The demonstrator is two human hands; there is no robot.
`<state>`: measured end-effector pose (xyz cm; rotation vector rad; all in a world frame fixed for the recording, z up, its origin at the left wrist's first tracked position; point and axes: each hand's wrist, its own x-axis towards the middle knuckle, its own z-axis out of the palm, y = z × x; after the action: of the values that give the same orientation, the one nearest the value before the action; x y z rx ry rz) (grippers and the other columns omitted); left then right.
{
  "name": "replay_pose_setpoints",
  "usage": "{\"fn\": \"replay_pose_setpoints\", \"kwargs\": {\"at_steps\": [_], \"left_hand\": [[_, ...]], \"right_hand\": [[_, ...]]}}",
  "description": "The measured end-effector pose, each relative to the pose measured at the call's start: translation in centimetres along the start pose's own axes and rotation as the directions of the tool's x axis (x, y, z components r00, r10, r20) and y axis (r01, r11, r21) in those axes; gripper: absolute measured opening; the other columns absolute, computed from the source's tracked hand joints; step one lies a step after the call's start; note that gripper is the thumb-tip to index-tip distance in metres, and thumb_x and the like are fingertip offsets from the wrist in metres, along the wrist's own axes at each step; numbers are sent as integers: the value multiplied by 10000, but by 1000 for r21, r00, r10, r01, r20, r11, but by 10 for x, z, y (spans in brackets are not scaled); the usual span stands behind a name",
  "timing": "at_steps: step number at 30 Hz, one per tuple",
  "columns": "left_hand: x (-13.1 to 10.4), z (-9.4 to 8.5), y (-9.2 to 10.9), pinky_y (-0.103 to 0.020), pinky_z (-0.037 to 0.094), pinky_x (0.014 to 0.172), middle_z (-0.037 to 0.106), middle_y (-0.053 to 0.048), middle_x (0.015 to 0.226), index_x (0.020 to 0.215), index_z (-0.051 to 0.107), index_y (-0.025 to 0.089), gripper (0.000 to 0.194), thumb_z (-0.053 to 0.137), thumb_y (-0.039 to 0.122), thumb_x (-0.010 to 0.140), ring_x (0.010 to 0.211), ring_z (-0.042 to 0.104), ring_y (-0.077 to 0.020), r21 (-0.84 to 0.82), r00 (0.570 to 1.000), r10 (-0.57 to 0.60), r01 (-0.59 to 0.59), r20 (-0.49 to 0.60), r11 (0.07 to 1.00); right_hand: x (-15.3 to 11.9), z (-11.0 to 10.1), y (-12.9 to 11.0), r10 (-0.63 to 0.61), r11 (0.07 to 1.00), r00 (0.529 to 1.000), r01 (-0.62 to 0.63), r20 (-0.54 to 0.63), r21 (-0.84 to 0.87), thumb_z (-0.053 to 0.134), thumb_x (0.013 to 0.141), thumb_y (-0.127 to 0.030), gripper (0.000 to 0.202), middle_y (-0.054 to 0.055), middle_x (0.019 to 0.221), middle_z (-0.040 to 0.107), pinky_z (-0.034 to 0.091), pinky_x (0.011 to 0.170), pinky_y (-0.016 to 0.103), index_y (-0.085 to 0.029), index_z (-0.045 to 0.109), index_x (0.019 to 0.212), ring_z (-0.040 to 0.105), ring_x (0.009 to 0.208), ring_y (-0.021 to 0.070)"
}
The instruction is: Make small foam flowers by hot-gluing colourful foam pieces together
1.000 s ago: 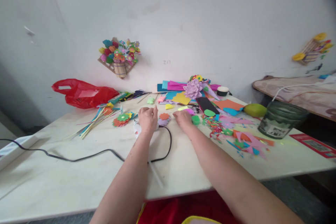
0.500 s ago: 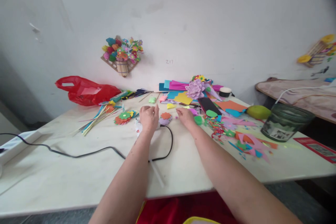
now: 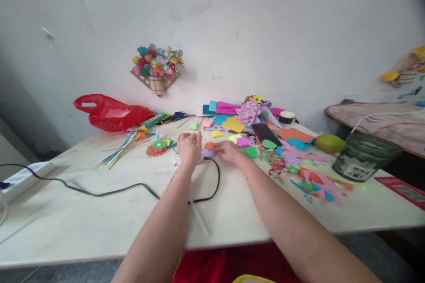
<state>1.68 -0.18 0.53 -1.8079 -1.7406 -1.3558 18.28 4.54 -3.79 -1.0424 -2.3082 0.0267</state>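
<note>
Orange, scalloped flower (image 3: 209, 145) tops lilac piece (image 3: 208, 153), right hand (image 3: 229, 151) touching it, grip unclear; left hand (image 3: 190, 147) clasps white tool (image 3: 176, 158).

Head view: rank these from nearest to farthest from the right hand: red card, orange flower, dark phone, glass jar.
Measured from the right hand:
1. Orange flower: by its fingertips, on the left.
2. Dark phone: to the right and farther back.
3. Glass jar: well to the right.
4. Red card: beyond the jar, toward the table's right edge.
</note>
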Motion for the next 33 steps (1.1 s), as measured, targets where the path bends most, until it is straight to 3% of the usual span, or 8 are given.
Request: {"fn": "replay_pose_setpoints", "kwargs": {"at_steps": [10, 15, 20, 23, 25, 30, 33], "left_hand": [[-1, 1, 0, -311, 343, 777, 642, -80, 726, 692, 674, 181, 441, 331, 409, 848, 829, 535, -195, 5, 1000, -8, 8, 23, 1000], [-1, -2, 3, -290, 375, 699, 656, -78, 692, 682, 657, 182, 414, 356, 427, 827, 769, 577, -195, -62, 991, -108, 113, 85, 992], [-2, -2, 4, -244, 390, 532, 662, -53, 627, 677, 631, 171, 412, 375, 472, 795, 457, 551, -131, -305, 946, -193, 270, 259, 913], [-1, 0, 2, -233, 374, 442, 666, -64, 636, 694, 615, 150, 423, 399, 506, 767, 344, 498, -104, -436, 905, -244, 386, 348, 813], [0, 1, 1, -226, 352, 389, 666, -85, 659, 722, 598, 134, 434, 426, 533, 741, 330, 500, -106, -494, 853, -308, 500, 421, 711], [3, 1, -2, -220, 400, 398, 658, -117, 726, 772, 550, 113, 415, 508, 520, 700, 472, 599, -150, -638, 700, -396, 710, 595, 297], [3, 1, -5, -221, 456, 478, 641, -75, 669, 734, 550, 113, 294, 600, 394, 665, 530, 609, -135, -691, 679, -408, 708, 610, 145]], "right_hand": [[-2, -6, -10, 21, 999, 994, -16, 107, -51, 491, 735, -186, 364, -10, 1118, 598, 392, 918, 324, -271, 609, 1069, 540, 1034, 185], [0, -2, -6, 18, 1000, 1000, -18, 15, -20, 489, 763, -198, 426, 19, 1210, 533, 371, 935, 372, -254, 515, 1184, 490, 1093, 199], [4, 1, -4, 22, 999, 996, -19, -85, 36, 489, 765, -187, 454, 66, 1275, 464, 334, 970, 386, -204, 475, 1219, 408, 1172, 206], [5, -3, -7, -23, 999, 991, 29, -132, 44, 458, 756, -142, 504, 83, 1303, 425, 312, 990, 369, -159, 423, 1259, 370, 1198, 202], [4, -7, -14, -80, 996, 985, 85, -151, 22, 440, 741, -109, 543, 83, 1315, 405, 309, 990, 369, -149, 388, 1280, 360, 1198, 202], [2, -19, -38, -262, 963, 957, 251, -124, -93, 416, 707, -58, 582, 59, 1323, 397, 302, 968, 397, -163, 380, 1278, 378, 1146, 221], [2, -21, -51, -344, 934, 936, 334, -72, -126, 413, 716, -60, 548, 59, 1299, 427, 328, 935, 399, -169, 416, 1253, 406, 1094, 223]]}}
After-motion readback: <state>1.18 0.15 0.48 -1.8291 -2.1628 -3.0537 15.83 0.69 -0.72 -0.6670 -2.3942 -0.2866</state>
